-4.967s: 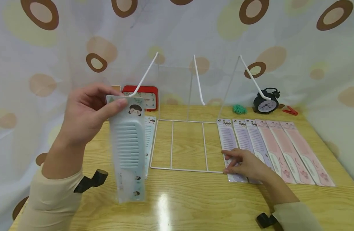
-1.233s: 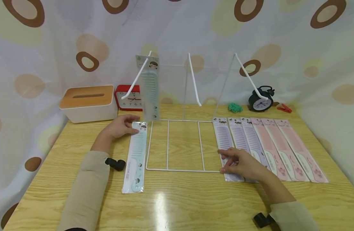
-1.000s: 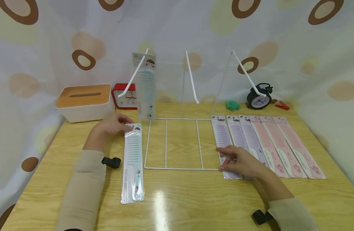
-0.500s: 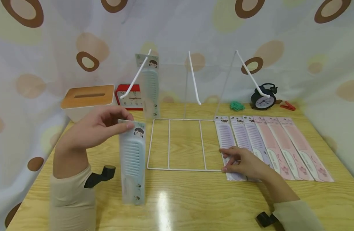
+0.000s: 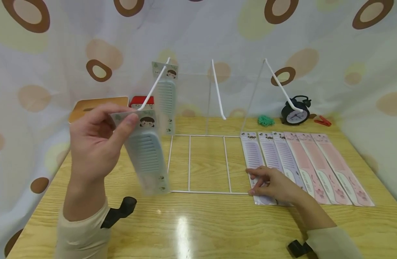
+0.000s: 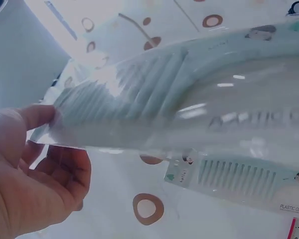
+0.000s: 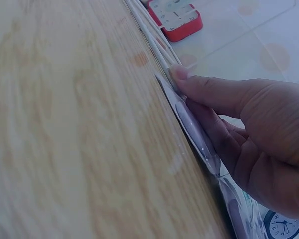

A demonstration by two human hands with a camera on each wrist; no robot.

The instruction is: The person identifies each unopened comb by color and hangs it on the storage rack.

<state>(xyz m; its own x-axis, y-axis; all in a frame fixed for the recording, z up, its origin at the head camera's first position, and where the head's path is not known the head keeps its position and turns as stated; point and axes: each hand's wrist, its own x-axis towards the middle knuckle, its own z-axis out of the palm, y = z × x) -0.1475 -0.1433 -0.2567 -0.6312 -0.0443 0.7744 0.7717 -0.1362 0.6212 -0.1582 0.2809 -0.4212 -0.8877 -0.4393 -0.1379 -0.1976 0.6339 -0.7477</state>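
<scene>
My left hand point(image 5: 95, 144) pinches the top of a packaged pale green comb point(image 5: 146, 151) between thumb and fingers. The comb hangs tilted, its top edge right at the tip of the left hook point(image 5: 154, 84) of a white wire display rack point(image 5: 208, 192). Further back on that hook hangs a similar packaged comb point(image 5: 166, 97), also visible below the held one in the left wrist view. At the base's front right corner, my right hand point(image 5: 273, 183) holds the rack wire with thumb and fingers, over a packaged purple comb point(image 5: 252, 153).
Packaged purple combs and pink packs point(image 5: 334, 169) lie in a row at the right. Behind stand a black alarm clock point(image 5: 295, 113), a green tangled bundle point(image 5: 265, 120) and a red clip point(image 5: 323, 121). A wood-lidded box point(image 5: 85, 104) and red clock point(image 5: 142, 101) stand back left.
One green comb was hung on the left hook. My left hand then picked another off the table and raised it to the hook's tip. The right hand has stayed at the rack corner.
</scene>
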